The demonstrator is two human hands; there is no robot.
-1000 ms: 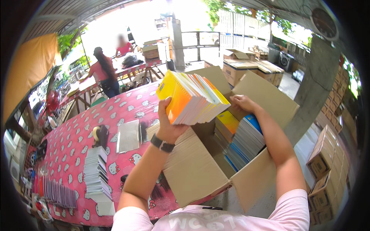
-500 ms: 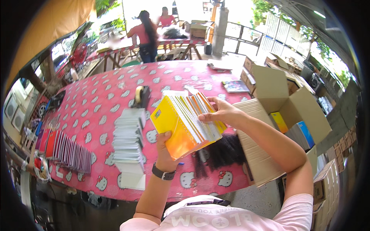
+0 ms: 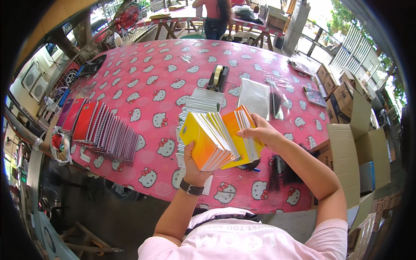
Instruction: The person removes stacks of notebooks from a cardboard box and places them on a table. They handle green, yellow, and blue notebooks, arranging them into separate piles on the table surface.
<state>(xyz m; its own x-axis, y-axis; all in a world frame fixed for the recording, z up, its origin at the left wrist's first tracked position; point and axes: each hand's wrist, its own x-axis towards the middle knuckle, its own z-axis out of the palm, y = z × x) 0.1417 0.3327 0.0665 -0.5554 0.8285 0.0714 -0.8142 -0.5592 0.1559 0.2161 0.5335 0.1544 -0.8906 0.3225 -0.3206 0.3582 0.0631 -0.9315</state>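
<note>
At far left, a row of red-covered notebooks (image 3: 84, 123) leans on the pink patterned tabletop (image 3: 151, 93), purple-covered ones beside it. Next comes a fanned row of pale booklets (image 3: 201, 102), partly hidden behind the load in hand. The left hand (image 3: 197, 167) supports the left part of a bundle of yellow-and-orange notebooks (image 3: 208, 143), raised above the tabletop; its thumb lies on the front cover, while the other fingers pass out of sight beneath, so their exact spread cannot be told. The right hand (image 3: 263, 133) grips the right part, thumb on an orange cover, fingers partly closed over the far side; the two parts splay apart at the top. In my judgement each notebook is light but the bundle has some weight; the covers appear smooth and liable to slide over one another, the pages flexible, the corners easily bent. The soundest hold is a palm under the lower edge with firm pressure across the outer covers. At right, an open cardboard box (image 3: 342, 162) has its flaps spread; a blue-covered item (image 3: 367, 175) stands inside, the remaining contents being hidden. Behind it are further cartons (image 3: 344, 97), contents not visible
</note>
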